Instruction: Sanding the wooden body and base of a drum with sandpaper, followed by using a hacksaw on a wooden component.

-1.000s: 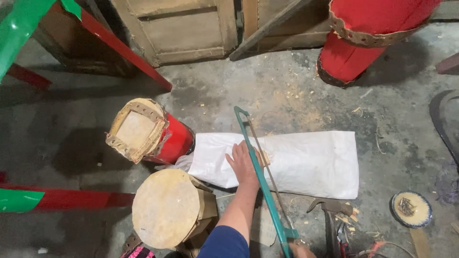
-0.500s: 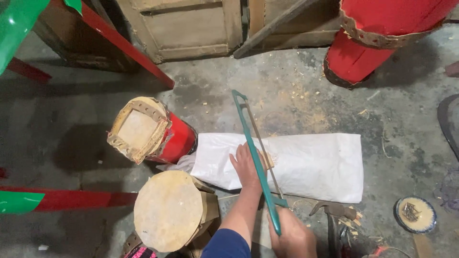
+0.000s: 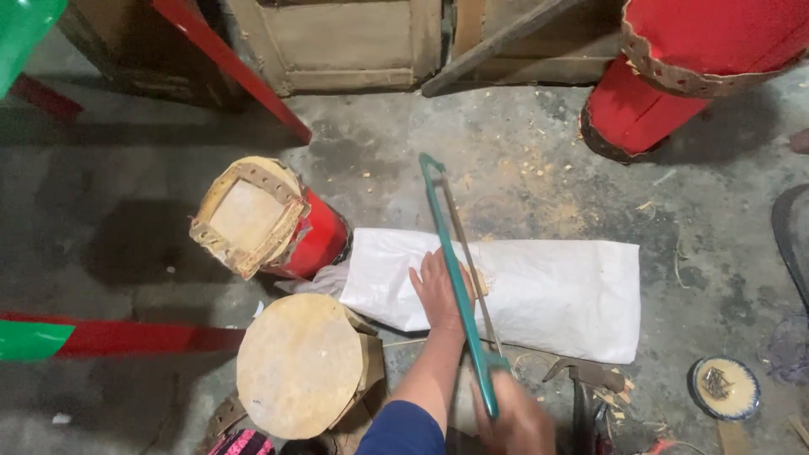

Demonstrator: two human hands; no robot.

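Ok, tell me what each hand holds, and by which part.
Right hand grips the green hacksaw by its handle end. Left hand lies flat on the white sack, pressing, not grasping.

A single package shows: a white woven sack, rectangular and lying flat on the concrete floor just right of a small red drum; plain white, no print visible; no labels, signs or screens appear.

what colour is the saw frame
Teal green; the saw shows in the head view, gripped by the right hand over the white sack.
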